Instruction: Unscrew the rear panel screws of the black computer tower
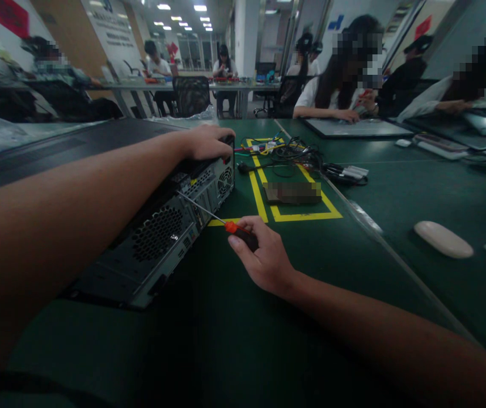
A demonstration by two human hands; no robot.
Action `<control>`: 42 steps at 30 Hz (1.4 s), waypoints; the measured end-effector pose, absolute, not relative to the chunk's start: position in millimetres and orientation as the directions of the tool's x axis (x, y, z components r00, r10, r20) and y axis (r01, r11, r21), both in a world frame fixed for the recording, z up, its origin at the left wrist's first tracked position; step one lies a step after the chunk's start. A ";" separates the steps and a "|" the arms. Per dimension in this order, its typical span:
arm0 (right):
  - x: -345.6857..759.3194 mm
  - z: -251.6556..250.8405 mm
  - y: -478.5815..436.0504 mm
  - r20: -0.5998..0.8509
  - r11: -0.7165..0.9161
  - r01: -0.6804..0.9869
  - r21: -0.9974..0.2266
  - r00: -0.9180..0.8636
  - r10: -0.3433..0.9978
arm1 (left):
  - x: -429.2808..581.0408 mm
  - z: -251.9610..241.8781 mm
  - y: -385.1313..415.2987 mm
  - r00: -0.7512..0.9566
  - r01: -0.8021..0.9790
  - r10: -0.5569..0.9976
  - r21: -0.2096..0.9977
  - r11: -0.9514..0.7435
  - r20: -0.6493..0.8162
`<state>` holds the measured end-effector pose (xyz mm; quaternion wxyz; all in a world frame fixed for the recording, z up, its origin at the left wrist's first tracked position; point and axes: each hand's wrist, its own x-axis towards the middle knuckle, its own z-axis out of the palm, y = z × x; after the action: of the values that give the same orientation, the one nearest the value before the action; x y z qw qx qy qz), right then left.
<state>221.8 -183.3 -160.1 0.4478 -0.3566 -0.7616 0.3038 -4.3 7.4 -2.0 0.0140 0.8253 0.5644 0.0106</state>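
A black desktop computer case (117,283) lies on its side on the green table, its back panel with vents and slots facing me. My left hand (209,141) rests over the far top corner of the case, fingers spread along its edge. In my right hand (263,255) is a screwdriver (236,228) with a red and black handle. Its long thin shaft reaches up and left to the back panel, the tip at the panel's upper edge. Whether the tip sits in a screw is too small to tell.
Tangled cables (298,153) and a blurred dark flat object (294,193) lie by yellow tape (311,216) right of the case. A pale oval object (442,239) lies farther right. Clear plastic wrap (0,133) is behind the case. Several people work at tables beyond.
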 end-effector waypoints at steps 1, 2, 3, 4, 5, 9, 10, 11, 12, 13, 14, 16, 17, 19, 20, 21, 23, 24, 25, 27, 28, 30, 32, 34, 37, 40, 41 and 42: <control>221.7 -160.4 -183.4 0.465 0.560 0.269 -0.784 -0.345 0.816 | -4.0 -1.9 7.0 0.361 0.932 0.933 0.031 -0.360 0.003; 221.7 -160.8 -183.5 0.464 0.559 0.267 -0.785 -0.346 0.816 | -3.7 -1.7 6.6 0.359 0.933 0.933 0.028 -0.359 0.002; 221.6 -161.1 -183.6 0.464 0.559 0.265 -0.786 -0.345 0.816 | -3.4 -1.5 5.9 0.358 0.934 0.934 0.024 -0.357 0.000; 221.5 -161.4 -183.7 0.462 0.557 0.264 -0.787 -0.346 0.817 | -3.1 -1.2 5.2 0.357 0.934 0.934 0.022 -0.357 -0.003; 221.3 -161.6 -183.7 0.460 0.556 0.263 -0.789 -0.346 0.817 | -2.8 -0.8 4.5 0.357 0.934 0.934 0.021 -0.357 -0.005; 220.9 -161.8 -183.7 0.460 0.553 0.253 -0.794 -0.346 0.818 | -1.8 0.0 2.3 0.354 0.935 0.935 0.024 -0.353 -0.010; 221.1 -161.5 -183.6 0.461 0.554 0.249 -0.794 -0.346 0.817 | -1.7 0.0 2.3 0.352 0.936 0.936 0.026 -0.352 -0.010; 221.4 -161.1 -183.4 0.463 0.556 0.248 -0.793 -0.349 0.815 | -1.6 -0.1 2.5 0.350 0.937 0.937 0.024 -0.349 -0.011; 221.9 -160.6 -183.2 0.462 0.558 0.250 -0.792 -0.353 0.814 | -1.6 -0.3 2.9 0.348 0.937 0.937 0.020 -0.348 -0.011; 222.3 -160.0 -183.1 0.461 0.559 0.253 -0.789 -0.357 0.812 | -1.7 -0.5 3.4 0.347 0.938 0.938 0.013 -0.347 -0.011; 222.7 -159.6 -182.9 0.460 0.561 0.258 -0.787 -0.360 0.811 | -1.8 -0.7 4.0 0.348 0.938 0.937 0.005 -0.348 -0.012; 223.3 -159.0 -182.8 0.460 0.564 0.259 -0.784 -0.368 0.808 | -2.1 -1.0 5.2 0.352 0.936 0.936 -0.012 -0.352 -0.013; 223.4 -158.9 -182.8 0.461 0.565 0.256 -0.785 -0.369 0.807 | -2.2 -1.1 5.6 0.355 0.935 0.935 -0.016 -0.355 -0.013; 223.5 -159.3 -183.2 0.462 0.565 0.250 -0.786 -0.371 0.806 | -2.1 -1.0 5.7 0.353 0.935 0.936 -0.022 -0.353 -0.015; 223.4 -159.7 -183.4 0.460 0.565 0.250 -0.787 -0.373 0.806 | -1.9 -1.0 5.5 0.347 0.937 0.938 -0.026 -0.347 -0.014; 223.3 -160.2 -183.5 0.457 0.563 0.252 -0.787 -0.375 0.807 | -1.7 -0.9 5.1 0.341 0.939 0.940 -0.028 -0.342 -0.013; 223.1 -161.3 -183.2 0.453 0.559 0.258 -0.788 -0.372 0.810 | -1.3 -0.9 4.5 0.337 0.941 0.941 -0.025 -0.338 -0.013; 223.0 -161.9 -182.8 0.454 0.558 0.259 -0.788 -0.367 0.812 | -1.3 -1.0 4.3 0.340 0.940 0.940 -0.018 -0.340 -0.011; 222.9 -162.4 -182.3 0.456 0.558 0.262 -0.787 -0.362 0.813 | -1.6 -1.1 4.4 0.346 0.938 0.938 -0.010 -0.346 -0.008; 222.6 -163.2 -181.4 0.463 0.564 0.268 -0.781 -0.358 0.811 | -2.5 -1.7 5.1 0.356 0.934 0.934 0.001 -0.356 -0.002; 222.5 -163.5 -181.1 0.464 0.566 0.271 -0.779 -0.359 0.810 | -3.2 -2.0 5.6 0.360 0.933 0.933 0.001 -0.360 0.003; 222.4 -163.7 -180.9 0.460 0.565 0.275 -0.778 -0.362 0.811 | -4.3 -2.6 6.6 0.364 0.931 0.931 -0.005 -0.364 0.008; 222.4 -163.8 -181.2 0.455 0.559 0.277 -0.782 -0.360 0.815 | -4.3 -2.6 6.7 0.362 0.932 0.932 -0.012 -0.362 0.008; 222.4 -163.6 -181.5 0.451 0.554 0.274 -0.786 -0.359 0.817 | -3.2 -2.0 5.5 0.355 0.935 0.935 -0.015 -0.355 0.001; 222.4 -163.2 -181.5 0.452 0.555 0.264 -0.789 -0.362 0.815 | -0.8 -0.4 2.7 0.341 0.940 0.940 -0.006 -0.341 -0.014; 222.3 -162.4 -181.4 0.449 0.551 0.257 -0.794 -0.364 0.816 | -0.3 0.4 1.6 0.340 0.940 0.940 0.011 -0.340 -0.018; 222.4 -162.1 -181.5 0.445 0.548 0.258 -0.796 -0.365 0.818 | -0.7 0.4 1.8 0.343 0.939 0.939 0.013 -0.343 -0.016; 222.5 -161.8 -181.7 0.441 0.546 0.260 -0.797 -0.368 0.819 | -1.2 0.3 2.2 0.347 0.938 0.938 0.016 -0.347 -0.013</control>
<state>222.5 -181.7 -161.8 0.4371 -0.3535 -0.7627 0.3198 -1.2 2.2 0.3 0.0101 0.8206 0.5714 -0.0007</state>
